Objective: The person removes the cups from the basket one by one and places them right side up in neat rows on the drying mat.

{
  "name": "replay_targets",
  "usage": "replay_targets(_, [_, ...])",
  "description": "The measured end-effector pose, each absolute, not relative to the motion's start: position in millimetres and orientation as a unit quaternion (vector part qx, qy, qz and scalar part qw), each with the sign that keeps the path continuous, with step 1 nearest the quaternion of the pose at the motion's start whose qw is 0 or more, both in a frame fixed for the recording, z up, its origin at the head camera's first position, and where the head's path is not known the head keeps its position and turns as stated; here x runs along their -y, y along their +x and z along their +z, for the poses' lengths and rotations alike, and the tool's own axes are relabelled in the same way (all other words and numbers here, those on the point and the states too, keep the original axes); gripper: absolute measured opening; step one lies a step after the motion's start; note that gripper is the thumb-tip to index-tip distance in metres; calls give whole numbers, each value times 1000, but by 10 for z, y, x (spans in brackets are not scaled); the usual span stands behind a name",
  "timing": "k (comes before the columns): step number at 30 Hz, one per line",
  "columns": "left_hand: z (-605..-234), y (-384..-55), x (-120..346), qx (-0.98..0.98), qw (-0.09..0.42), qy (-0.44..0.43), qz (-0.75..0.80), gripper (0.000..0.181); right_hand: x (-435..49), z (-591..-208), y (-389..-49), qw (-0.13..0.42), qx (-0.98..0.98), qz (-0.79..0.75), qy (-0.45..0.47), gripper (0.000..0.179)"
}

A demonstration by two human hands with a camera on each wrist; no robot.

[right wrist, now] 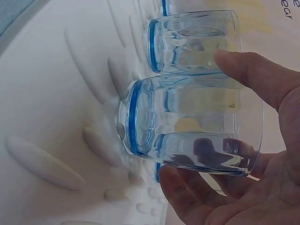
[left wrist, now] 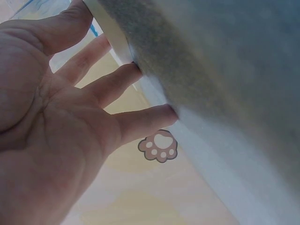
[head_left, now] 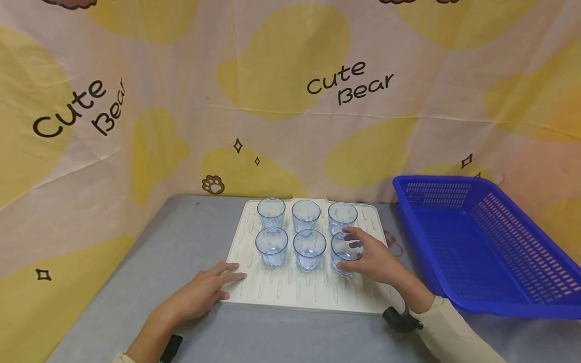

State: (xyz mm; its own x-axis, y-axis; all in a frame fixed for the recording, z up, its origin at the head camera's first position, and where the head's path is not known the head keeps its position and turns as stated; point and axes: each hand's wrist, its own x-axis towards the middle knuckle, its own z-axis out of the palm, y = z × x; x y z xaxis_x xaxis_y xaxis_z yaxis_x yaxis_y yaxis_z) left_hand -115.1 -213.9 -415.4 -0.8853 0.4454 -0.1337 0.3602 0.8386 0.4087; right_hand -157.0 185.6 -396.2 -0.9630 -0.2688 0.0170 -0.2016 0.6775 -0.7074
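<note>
Clear blue-tinted glass tumblers stand upright on a white ridged mat, in two rows of three. My right hand is around the front right tumbler, thumb on the near side and fingers on the far side. In the right wrist view this tumbler stands on the mat between the spread thumb and fingers; the thumb tip looks apart from the glass. At the mat's left edge rests my left hand, fingers extended. The left wrist view shows its fingertips against an edge.
To the right of the mat stands a blue plastic basket with perforated walls. The grey tabletop extends around the mat. Behind it hangs a printed cloth with yellow patches and lettering.
</note>
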Motion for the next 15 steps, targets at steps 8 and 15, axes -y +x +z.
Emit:
replay_targets(8, [-4175,-1178,2158,-949,95,241,180,48,-1873,-3855,-1498,1,-934,-331,-131,96])
replay_targets(15, [-4020,-1285,2076,-950,114,240,162,51,-1954,-3681,-1387,-101,-963,-224,-107,87])
